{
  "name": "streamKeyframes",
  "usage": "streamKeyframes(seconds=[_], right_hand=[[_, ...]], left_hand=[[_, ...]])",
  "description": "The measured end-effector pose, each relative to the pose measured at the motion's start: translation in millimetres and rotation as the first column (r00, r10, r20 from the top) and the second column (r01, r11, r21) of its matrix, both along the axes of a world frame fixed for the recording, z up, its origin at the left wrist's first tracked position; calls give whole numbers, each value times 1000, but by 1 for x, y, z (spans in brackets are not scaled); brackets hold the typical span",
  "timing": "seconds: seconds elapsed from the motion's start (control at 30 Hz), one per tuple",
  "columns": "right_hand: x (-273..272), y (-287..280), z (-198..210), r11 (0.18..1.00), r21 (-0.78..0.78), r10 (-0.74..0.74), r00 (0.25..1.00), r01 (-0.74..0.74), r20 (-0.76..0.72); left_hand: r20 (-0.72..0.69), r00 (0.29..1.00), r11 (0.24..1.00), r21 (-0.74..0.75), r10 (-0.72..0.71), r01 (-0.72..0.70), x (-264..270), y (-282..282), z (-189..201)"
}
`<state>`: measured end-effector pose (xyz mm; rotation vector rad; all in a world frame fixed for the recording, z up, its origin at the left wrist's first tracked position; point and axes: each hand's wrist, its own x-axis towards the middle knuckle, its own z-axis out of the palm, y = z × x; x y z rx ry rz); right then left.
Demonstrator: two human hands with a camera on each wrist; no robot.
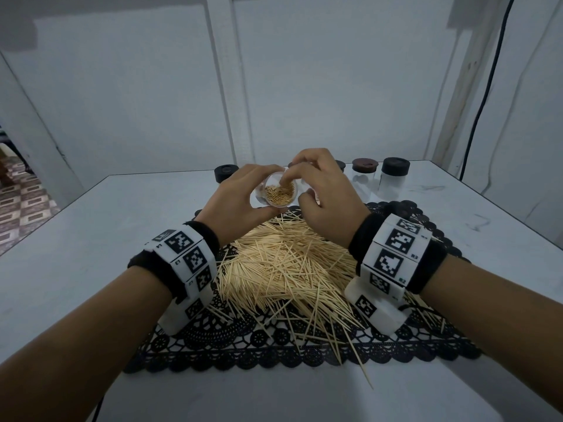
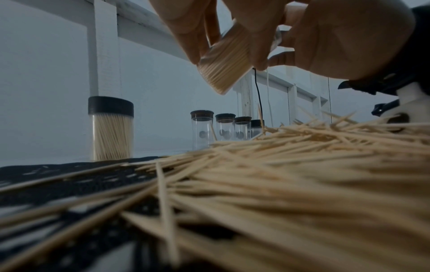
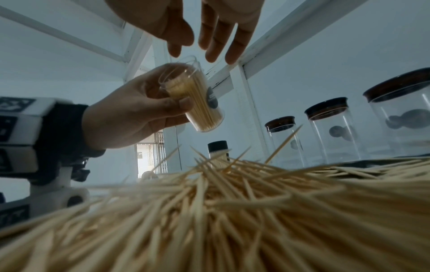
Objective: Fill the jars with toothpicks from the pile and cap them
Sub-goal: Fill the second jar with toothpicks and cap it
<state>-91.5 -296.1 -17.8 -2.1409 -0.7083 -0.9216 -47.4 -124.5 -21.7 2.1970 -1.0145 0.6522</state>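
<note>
**Ana:** Clear plastic up in the air! The left hand [image 1: 234, 197] has its fingers and thumb wrapped round an open jar [image 1: 278, 192], tilted, mouth toward the camera, and it is packed with toothpicks.

**Ben:** And the right hand [image 1: 323, 196]? Its fingertips [image 1: 285, 182] dip right at the jar's rim, touching the toothpick ends inside. Whether they pinch any I cannot tell.

**Ana:** From the right wrist view the fingers hang loosely spread above the jar [image 3: 197, 99], nothing gripped that I can make out.

**Ben:** Both hands hover over the far edge of the toothpick pile [image 1: 286, 269], which sprawls across a black lace mat [image 1: 243, 354] on the white table [image 1: 76, 239].

**Ana:** The left wrist view shows the jar [image 2: 227, 64] held well clear of the pile, its base tilted down.

**Ben:** Behind the hands, 1 capped jar full of toothpicks [image 2: 111, 128] stands upright on the left.

**Ana:** To the right, a row of capped empty jars [image 1: 391, 178] stands upright along the back of the table, apart from the held one.
</note>
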Motion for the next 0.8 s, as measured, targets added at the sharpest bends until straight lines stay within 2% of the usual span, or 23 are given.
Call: streamKeyframes(seconds=[0.2, 0.27, 0.3, 0.37, 0.43, 0.5, 0.57, 0.63, 0.7, 0.8], right_hand=[[-8, -8, 13, 984, 89, -149, 987, 153, -53], [-14, -13, 22, 979, 78, -177, 976, 188, -126], [-15, -17, 26, 979, 31, -193, 962, 202, -193], [-14, -26, 32, 956, -197, -275, 901, 218, -334], [-13, -33, 33, 872, -467, -374, 816, 148, -440], [-11, -39, 28, 761, -648, -443, 735, 6, -513], [-9, -41, 19, 633, -761, -509, 662, -146, -550], [-5, -41, 11, 540, -809, -548, 633, -232, -547], [1, -41, 7, 511, -821, -550, 638, -253, -539], [8, -40, 5, 545, -784, -509, 625, -298, -592]], left_hand=[[-49, 999, 1000, -6, -7, 6, 1, 2, 0], [-51, 999, 1000, 2, -4, 4, 2, 3, 0], [-60, 998, 1000, 1, 2, -2, 2, 3, -1], [-79, 997, 1000, 0, 14, -14, 2, 3, -2], [-87, 996, 1000, 4, 12, -12, 2, 2, -2], [-96, 995, 1000, 7, 13, -12, 1, 2, -2], [-102, 995, 1000, 1, 22, -22, 1, 2, -1], [-107, 994, 1000, 4, 28, -27, 0, 2, 0], [-112, 993, 1000, 17, 27, -26, -1, 2, 0], [-119, 993, 1000, 22, 25, -23, -2, 1, 0]])
